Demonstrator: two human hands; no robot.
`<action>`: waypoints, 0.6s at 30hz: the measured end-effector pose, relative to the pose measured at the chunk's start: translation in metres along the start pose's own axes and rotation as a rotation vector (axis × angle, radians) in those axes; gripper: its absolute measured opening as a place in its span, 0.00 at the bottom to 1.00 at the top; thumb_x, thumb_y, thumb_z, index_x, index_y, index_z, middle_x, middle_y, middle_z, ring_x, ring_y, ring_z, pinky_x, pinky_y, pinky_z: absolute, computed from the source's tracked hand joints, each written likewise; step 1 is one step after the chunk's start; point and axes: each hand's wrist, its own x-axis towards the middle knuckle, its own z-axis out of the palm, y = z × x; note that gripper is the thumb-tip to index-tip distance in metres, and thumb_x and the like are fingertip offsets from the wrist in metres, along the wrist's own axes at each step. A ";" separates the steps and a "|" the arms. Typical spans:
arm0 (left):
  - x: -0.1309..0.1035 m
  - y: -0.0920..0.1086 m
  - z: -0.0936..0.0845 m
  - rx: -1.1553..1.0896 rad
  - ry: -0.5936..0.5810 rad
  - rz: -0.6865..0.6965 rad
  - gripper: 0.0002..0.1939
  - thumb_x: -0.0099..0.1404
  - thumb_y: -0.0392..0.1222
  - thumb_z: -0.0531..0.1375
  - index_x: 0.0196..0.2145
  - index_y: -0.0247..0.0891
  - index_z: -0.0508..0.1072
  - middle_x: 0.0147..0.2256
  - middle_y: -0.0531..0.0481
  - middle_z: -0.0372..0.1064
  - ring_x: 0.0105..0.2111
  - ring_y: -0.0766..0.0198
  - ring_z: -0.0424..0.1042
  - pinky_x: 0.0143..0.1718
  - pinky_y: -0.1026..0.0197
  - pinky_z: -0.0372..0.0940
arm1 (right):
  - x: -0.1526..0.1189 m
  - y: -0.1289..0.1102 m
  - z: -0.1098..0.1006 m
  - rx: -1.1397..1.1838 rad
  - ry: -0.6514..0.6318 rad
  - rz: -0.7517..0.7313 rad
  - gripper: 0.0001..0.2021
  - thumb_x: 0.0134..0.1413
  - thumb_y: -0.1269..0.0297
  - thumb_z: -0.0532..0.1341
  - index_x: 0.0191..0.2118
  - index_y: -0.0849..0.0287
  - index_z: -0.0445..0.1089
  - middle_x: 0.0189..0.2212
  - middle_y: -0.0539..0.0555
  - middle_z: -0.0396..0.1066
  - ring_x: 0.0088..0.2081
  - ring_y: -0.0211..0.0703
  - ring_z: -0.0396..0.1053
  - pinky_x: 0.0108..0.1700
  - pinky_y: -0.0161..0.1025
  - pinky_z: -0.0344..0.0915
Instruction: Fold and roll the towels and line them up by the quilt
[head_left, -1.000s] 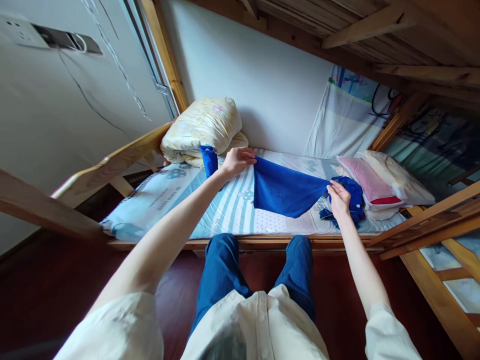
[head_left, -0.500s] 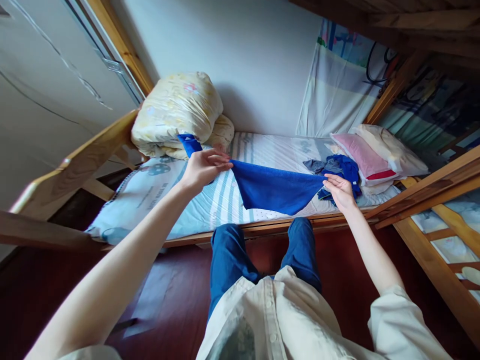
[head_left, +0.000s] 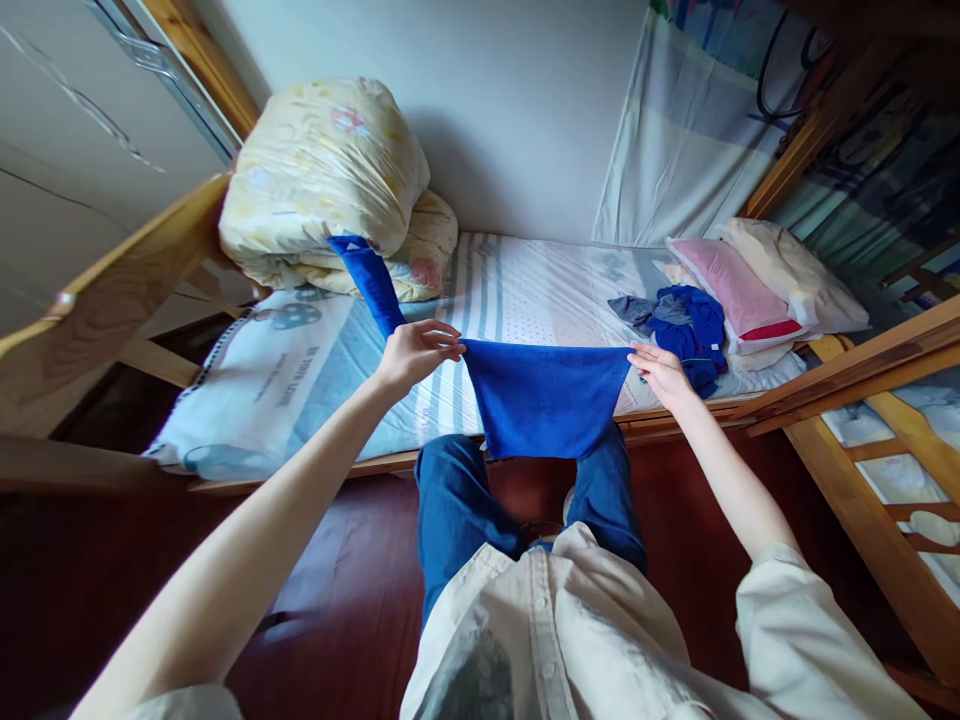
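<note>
Blue cloth (head_left: 547, 402) swung level, long axis left-right.

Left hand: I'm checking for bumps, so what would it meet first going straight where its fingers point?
Past the blue cloth it pinches, probably the right hand, at the cloth's other upper corner; depth is hard to judge.

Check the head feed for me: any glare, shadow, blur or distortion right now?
In the head view, the blue cloth, left hand and right hand look fairly sharp; also in the head view, the upper right corner is dark, a soft shadow darkens the wall beside the quilt, the floor carries pale sheen, and wide-angle distortion seems to stretch the left forearm.
</note>
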 end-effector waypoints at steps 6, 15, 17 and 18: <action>0.076 0.017 0.020 -0.064 0.189 0.061 0.22 0.41 0.51 0.74 0.30 0.38 0.74 0.27 0.50 0.77 0.32 0.57 0.77 0.35 0.57 0.71 | 0.095 -0.001 0.034 -0.068 0.086 -0.162 0.20 0.38 0.63 0.78 0.41 0.60 0.80 0.40 0.56 0.81 0.43 0.43 0.77 0.39 0.34 0.72; 0.099 -0.023 0.026 0.139 0.304 0.252 0.18 0.54 0.49 0.67 0.40 0.38 0.77 0.40 0.49 0.80 0.44 0.58 0.77 0.39 0.63 0.69 | 0.123 0.044 0.042 -0.133 0.119 -0.344 0.16 0.44 0.60 0.75 0.39 0.59 0.78 0.39 0.54 0.81 0.40 0.40 0.75 0.42 0.34 0.70; 0.084 -0.060 0.034 0.196 0.234 0.171 0.17 0.53 0.50 0.66 0.38 0.38 0.78 0.38 0.48 0.80 0.39 0.58 0.77 0.37 0.62 0.68 | 0.108 0.079 0.040 -0.148 0.104 -0.262 0.11 0.42 0.63 0.73 0.35 0.58 0.77 0.36 0.52 0.81 0.38 0.40 0.75 0.41 0.33 0.69; 0.076 -0.081 0.038 0.221 0.202 0.129 0.16 0.53 0.50 0.66 0.37 0.38 0.78 0.37 0.47 0.80 0.37 0.58 0.77 0.36 0.61 0.68 | 0.100 0.098 0.039 -0.161 0.090 -0.218 0.09 0.41 0.65 0.73 0.32 0.58 0.77 0.34 0.51 0.80 0.37 0.40 0.74 0.40 0.33 0.68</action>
